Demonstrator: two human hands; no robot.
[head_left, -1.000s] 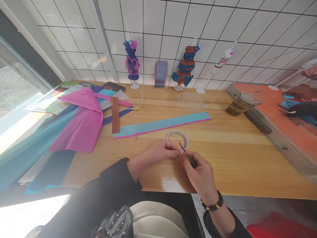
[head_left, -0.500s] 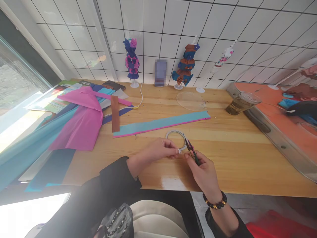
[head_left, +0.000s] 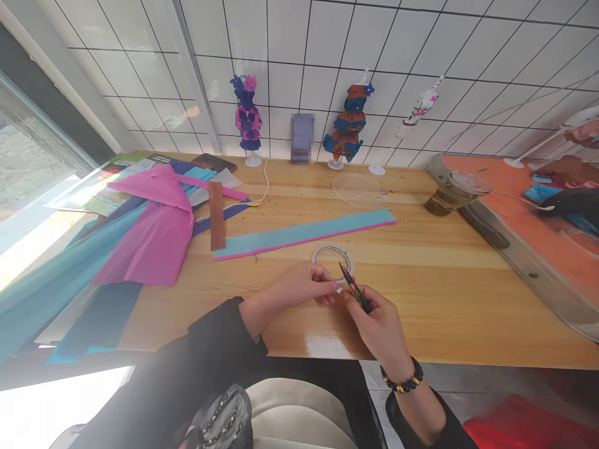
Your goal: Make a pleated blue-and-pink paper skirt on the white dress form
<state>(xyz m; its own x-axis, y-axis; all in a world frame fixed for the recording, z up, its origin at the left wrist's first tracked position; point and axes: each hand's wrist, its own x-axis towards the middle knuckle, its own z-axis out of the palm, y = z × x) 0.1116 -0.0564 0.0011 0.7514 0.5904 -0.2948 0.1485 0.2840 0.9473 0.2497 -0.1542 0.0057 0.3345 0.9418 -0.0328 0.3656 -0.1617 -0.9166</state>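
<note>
My left hand [head_left: 309,284] is closed, pinching a small white piece of tape [head_left: 339,289] between thumb and fingertips. My right hand [head_left: 380,324], with a beaded bracelet at its wrist, is wrapped round small dark scissors [head_left: 350,282] whose points face up and left. Its thumb tip is close beside the white piece. Just beyond both hands a roll of tape [head_left: 322,251] lies flat, partly covered by the scissors and fingers. Farther back lies a long light-blue fabric strip [head_left: 304,235] with a pink lower edge. A short brown strip [head_left: 217,218] crosses its left end.
Pink fabric [head_left: 163,237] and blue fabric [head_left: 70,274] are heaped on the left. Along the wall stand a phone [head_left: 302,140] and stands with fabric bows [head_left: 344,146]. A lidded cup [head_left: 444,201] stands by the orange-topped sewing machine bed [head_left: 510,218] at the right.
My right hand and the scissors have shifted slightly left, closer to my left hand. The left hand keeps its pinch almost in place.
</note>
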